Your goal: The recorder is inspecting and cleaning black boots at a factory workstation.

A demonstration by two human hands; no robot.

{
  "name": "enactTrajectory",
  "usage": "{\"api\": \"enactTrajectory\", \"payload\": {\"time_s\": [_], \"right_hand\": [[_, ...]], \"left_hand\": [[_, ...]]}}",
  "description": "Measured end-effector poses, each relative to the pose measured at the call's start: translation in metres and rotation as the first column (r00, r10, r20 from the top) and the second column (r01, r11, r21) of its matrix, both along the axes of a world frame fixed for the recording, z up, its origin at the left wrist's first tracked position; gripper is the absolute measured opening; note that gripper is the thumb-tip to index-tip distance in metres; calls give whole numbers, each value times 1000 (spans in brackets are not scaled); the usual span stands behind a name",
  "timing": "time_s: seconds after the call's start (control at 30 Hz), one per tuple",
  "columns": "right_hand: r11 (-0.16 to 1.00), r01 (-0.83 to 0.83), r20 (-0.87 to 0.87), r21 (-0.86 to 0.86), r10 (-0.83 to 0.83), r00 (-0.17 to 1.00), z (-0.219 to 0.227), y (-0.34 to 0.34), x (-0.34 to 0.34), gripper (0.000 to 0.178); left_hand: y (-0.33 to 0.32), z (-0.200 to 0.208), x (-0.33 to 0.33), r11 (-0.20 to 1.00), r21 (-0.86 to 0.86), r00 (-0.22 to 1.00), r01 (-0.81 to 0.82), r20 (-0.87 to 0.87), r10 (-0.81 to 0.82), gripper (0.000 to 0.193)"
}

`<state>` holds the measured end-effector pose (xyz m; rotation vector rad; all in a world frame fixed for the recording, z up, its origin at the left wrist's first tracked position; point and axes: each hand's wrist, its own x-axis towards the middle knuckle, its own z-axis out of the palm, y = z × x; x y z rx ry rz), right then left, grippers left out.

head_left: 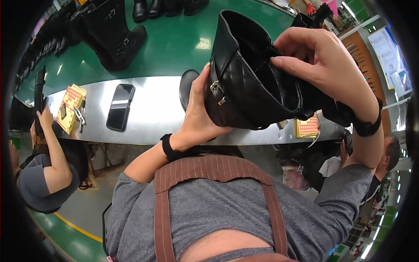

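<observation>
A black leather boot [238, 102] with a quilted shaft and a silver-buckled strap is held up above the metal bench edge, its opening facing up and toward me. My left hand [198, 120] grips it from the left and below, close to the buckle [217, 89]. At the shaft's right side, my right hand [318, 61] is closed with thumb and fingertips on the opening's edge. What lies right between those fingertips is partly hidden. The boot's rounded toe [188, 87] shows behind my left hand.
A phone [120, 107] and a yellow patterned pad [71, 108] lie on the metal strip [152, 98]. Another pad [307, 126] is at right. Tall black boots [111, 37] stand on the green table [174, 48]. Co-workers sit at left [46, 174] and right [388, 153].
</observation>
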<state>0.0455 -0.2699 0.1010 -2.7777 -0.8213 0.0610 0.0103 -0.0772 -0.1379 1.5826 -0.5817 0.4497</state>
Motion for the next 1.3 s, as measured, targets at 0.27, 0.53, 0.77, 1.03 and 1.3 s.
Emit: {"api": "enactTrajectory", "payload": {"time_s": [0.27,0.53,0.77,1.03,1.3], "right_hand": [[949,53,-270,310,35,962,-9,-6,15,26],[980,-34,69,197,21,997,-8,4,-4,25],[976,-163,220,142,130,967,-16,3,-5,19],[972,-124,210,198,82,974,-13,7,-10,12],[967,-215,240,133,179,954,-14,6,-8,13]], "left_hand": [[15,4,-3,997,-47,998,66,-10,-66,128],[21,-1,1,999,-45,1000,-4,-19,4,126],[22,-5,3,998,-62,1000,-21,-11,20,128],[22,-5,0,995,-96,999,-34,23,36,127],[25,-5,2,994,-67,992,-84,89,90,124]]}}
